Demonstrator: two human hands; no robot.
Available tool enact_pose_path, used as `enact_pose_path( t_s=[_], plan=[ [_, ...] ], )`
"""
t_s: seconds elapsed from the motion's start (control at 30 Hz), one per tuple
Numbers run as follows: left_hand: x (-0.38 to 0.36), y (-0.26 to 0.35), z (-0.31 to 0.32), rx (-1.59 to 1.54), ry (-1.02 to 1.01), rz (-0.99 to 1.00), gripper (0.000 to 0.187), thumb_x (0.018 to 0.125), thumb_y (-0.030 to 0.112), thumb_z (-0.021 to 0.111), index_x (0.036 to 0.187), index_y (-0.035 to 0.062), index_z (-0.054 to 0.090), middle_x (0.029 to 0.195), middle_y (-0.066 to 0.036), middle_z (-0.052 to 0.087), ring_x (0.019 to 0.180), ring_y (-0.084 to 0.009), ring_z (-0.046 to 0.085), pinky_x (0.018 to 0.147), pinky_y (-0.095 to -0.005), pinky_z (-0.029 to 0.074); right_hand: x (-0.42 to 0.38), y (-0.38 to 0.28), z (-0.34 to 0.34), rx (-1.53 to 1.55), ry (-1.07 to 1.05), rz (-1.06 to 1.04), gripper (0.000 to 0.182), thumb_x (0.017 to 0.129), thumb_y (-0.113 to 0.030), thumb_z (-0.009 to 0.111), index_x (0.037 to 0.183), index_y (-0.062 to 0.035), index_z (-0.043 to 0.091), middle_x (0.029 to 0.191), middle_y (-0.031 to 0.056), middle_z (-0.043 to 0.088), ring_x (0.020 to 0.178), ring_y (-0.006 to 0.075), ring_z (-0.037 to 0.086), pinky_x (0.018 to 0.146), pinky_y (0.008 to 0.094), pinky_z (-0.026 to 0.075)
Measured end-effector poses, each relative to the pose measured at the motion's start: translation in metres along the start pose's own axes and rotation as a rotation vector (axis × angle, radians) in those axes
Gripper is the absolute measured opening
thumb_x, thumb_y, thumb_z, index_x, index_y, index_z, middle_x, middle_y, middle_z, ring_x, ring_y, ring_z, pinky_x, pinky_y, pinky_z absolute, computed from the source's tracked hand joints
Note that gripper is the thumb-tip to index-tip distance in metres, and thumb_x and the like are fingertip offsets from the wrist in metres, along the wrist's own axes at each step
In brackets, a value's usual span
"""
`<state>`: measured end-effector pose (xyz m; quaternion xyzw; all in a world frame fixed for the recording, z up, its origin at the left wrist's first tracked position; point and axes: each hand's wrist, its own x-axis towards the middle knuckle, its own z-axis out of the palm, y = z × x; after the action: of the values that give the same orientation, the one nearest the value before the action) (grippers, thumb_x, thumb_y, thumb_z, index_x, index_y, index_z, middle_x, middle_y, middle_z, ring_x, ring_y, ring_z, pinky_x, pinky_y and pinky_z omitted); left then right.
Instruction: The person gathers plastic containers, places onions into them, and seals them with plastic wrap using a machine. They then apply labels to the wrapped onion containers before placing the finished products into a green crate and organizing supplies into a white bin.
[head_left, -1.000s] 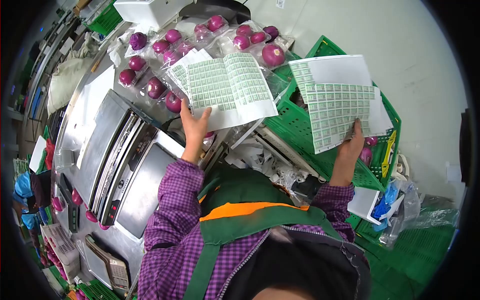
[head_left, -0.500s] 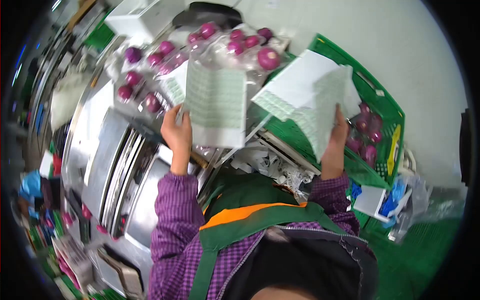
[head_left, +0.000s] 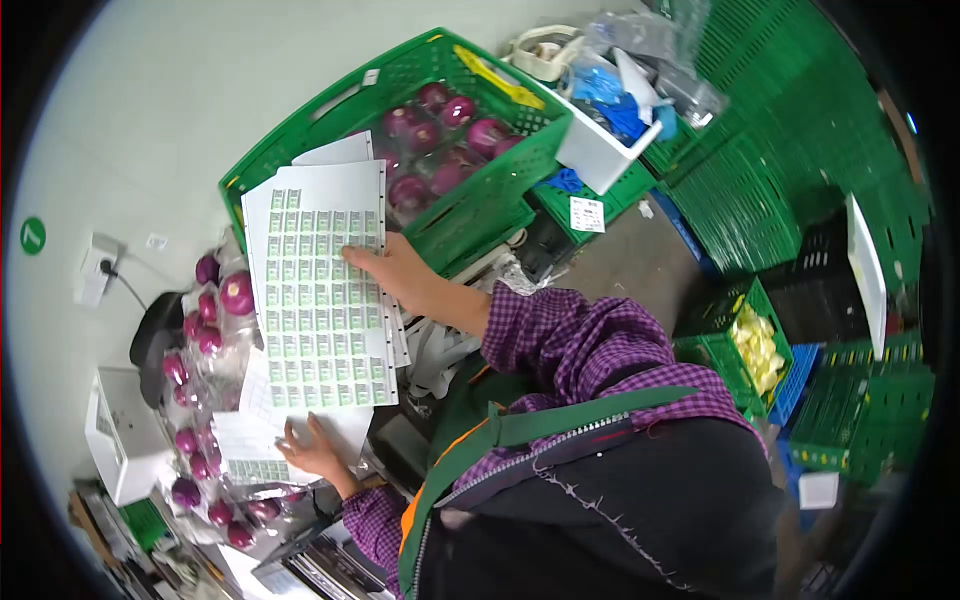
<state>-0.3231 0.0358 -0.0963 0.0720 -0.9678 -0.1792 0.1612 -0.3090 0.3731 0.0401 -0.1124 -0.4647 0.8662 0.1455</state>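
The two label sheets, held apart a moment ago, are now separated: the right hand (head_left: 395,272) grips a sheet of green labels (head_left: 318,300) before the green crate (head_left: 470,200), while the left hand (head_left: 312,450) lies flat, fingers spread, pressing another sheet (head_left: 262,452) among bagged red onions (head_left: 200,330).

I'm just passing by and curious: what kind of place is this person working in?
Probably a produce packing room. Red onions sealed in clear bags lie on the bench, more fill a green plastic crate, and the right hand holds sheets of small printed labels. More green crates are stacked behind.
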Motion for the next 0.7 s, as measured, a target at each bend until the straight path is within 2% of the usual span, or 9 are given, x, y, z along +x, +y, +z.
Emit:
enact_pose_path(
  t_s=[0.03,0.1,0.13,0.23,0.27,0.4,0.47,0.6,0.7],
  plan=[
    [0.001,0.004,0.003,-0.01,-0.001,0.028,0.052,0.075,0.039,0.074,0.115,0.0067,0.062,0.131,-0.031,0.044,0.121,-0.0439,0.044,0.099,-0.0486,0.039,-0.011,-0.01,-0.015,-0.108,0.007,-0.1,0.029,0.091,-0.016,0.058,0.114,0.0017,0.059,0.104,0.0061,0.065,0.085,0.0121,0.062,0.069,0.0285,0.051],
    [0.01,0.0,0.006,-0.058,0.028,-0.144,0.053,0.072,0.038,0.077,0.113,0.0074,0.063,0.13,-0.031,0.046,0.12,-0.0438,0.046,0.098,-0.0478,0.04,-0.036,-0.042,-0.044,-0.283,0.072,-0.185,0.029,0.091,-0.015,0.057,0.114,0.0017,0.06,0.103,0.0056,0.065,0.084,0.0108,0.061,0.069,0.0279,0.05],
    [0.013,0.0,0.001,-0.126,-0.014,-0.082,0.048,0.07,0.03,0.079,0.11,0.0072,0.064,0.125,-0.027,0.052,0.113,-0.04,0.052,0.095,-0.0445,0.042,-0.05,-0.057,-0.056,-0.464,0.121,-0.249,0.028,0.091,-0.014,0.057,0.114,0.0016,0.06,0.102,0.005,0.065,0.082,0.0095,0.059,0.069,0.0272,0.049],
    [0.021,-0.016,0.006,-0.305,-0.02,0.079,0.042,0.071,0.02,0.078,0.109,0.0074,0.066,0.117,-0.021,0.058,0.104,-0.0342,0.056,0.09,-0.0413,0.044,-0.083,-0.088,-0.097,-0.516,0.281,-0.283,0.025,0.09,-0.01,0.056,0.113,0.0015,0.059,0.103,0.0078,0.066,0.088,0.0115,0.058,0.077,0.0282,0.047],
    [0.025,-0.013,0.011,-0.478,-0.083,-0.095,0.037,0.072,0.011,0.075,0.107,0.0053,0.066,0.11,-0.016,0.062,0.096,-0.0281,0.058,0.086,-0.0381,0.045,-0.089,-0.095,-0.111,-0.523,0.299,-0.3,0.025,0.09,-0.01,0.056,0.113,0.0015,0.059,0.103,0.0078,0.066,0.088,0.0115,0.058,0.077,0.0282,0.047],
    [0.018,-0.009,-0.007,-0.841,-0.145,-0.21,0.033,0.079,0.001,0.064,0.112,0.0,0.062,0.106,-0.011,0.06,0.089,-0.0208,0.056,0.08,-0.032,0.048,-0.088,-0.106,-0.149,-0.258,0.446,-0.429,0.025,0.091,-0.01,0.055,0.113,0.0027,0.059,0.103,0.0076,0.065,0.088,0.0126,0.059,0.077,0.0289,0.048],
    [0.0,0.033,-0.056,-0.898,-0.106,-0.236,0.031,0.083,-0.001,0.061,0.115,-0.0006,0.06,0.107,-0.012,0.059,0.089,-0.0214,0.056,0.079,-0.0329,0.05,-0.073,-0.103,-0.166,-0.177,0.472,-0.468,0.026,0.091,-0.01,0.056,0.113,0.0038,0.059,0.105,0.0075,0.065,0.09,0.0125,0.059,0.077,0.0296,0.048],
    [0.01,0.032,-0.082,-0.863,-0.029,-0.096,0.034,0.086,0.002,0.06,0.119,0.0038,0.059,0.117,-0.014,0.057,0.097,-0.0236,0.057,0.083,-0.0359,0.051,-0.038,-0.113,-0.184,-0.121,0.416,-0.428,0.024,0.091,-0.01,0.057,0.111,0.0031,0.06,0.1,0.006,0.066,0.085,0.0111,0.059,0.076,0.0288,0.049],
    [-0.004,0.125,-0.126,-0.811,-0.027,-0.06,0.03,0.088,0.009,0.057,0.118,0.0052,0.06,0.118,-0.016,0.057,0.098,-0.0266,0.057,0.085,-0.0378,0.049,-0.002,-0.138,-0.228,-0.081,0.381,-0.429,0.025,0.091,-0.01,0.057,0.112,0.0032,0.058,0.105,0.0063,0.064,0.09,0.0115,0.059,0.078,0.0283,0.049]
  ],
)
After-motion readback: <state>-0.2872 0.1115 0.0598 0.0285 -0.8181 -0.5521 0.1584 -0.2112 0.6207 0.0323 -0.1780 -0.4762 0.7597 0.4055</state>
